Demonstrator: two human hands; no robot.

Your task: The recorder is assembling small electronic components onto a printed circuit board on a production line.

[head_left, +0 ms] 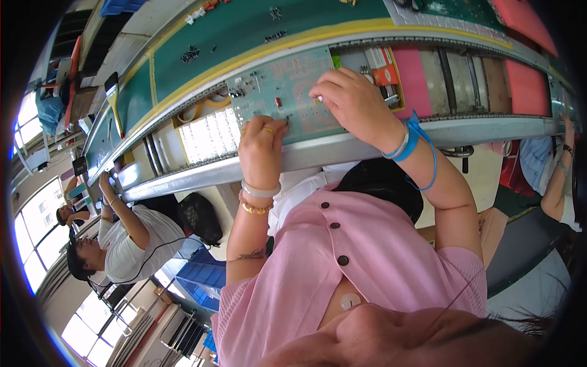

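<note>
A green circuit board (pixel 286 78) lies across the two rails of a line in front of me. Several small parts stand on its left side, and a red component (pixel 277 102) sits near its middle. Over the board's near left part, my left hand (pixel 261 150) is closed in a pinch, with a small dark electronic component (pixel 288 120) at its fingertips. My right hand (pixel 354 101), with a blue wrist strap (pixel 411 142), hovers over the board's right side. Its thumb and finger pinch a small whitish component (pixel 320 99).
Beyond the far rail, loose black components (pixel 190 54) lie on a green mat (pixel 238 38). A brush (pixel 114 104) rests at the left. Between the rails right of the board is a box (pixel 385 76). A co-worker (pixel 137 238) sits left; another person's arm (pixel 559 168) shows at right.
</note>
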